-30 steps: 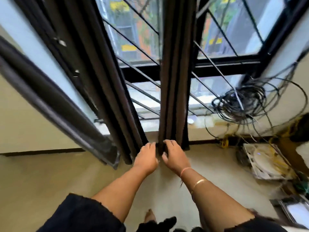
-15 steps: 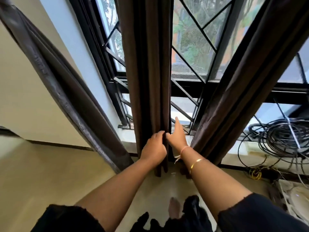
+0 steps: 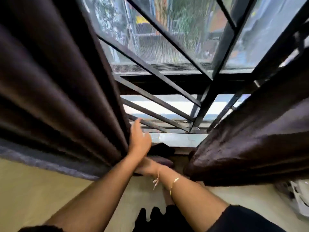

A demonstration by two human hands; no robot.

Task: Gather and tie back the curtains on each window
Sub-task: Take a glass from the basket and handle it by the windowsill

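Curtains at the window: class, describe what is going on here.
A person stands at a barred window between two dark curtains. The left hand, fingers straight, lies against the inner edge of the left curtain. The right hand crosses under the left forearm, mostly hidden; grip unclear. The right curtain hangs untouched.

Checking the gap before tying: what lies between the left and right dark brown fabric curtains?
Head view: black metal window grille and pale sill; the left hand is beside the left dark brown curtain.

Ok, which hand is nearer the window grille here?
Left. The left hand reaches up along the left curtain, fingertips near the grille bars; the right hand sits lower, partly hidden under the left wrist.
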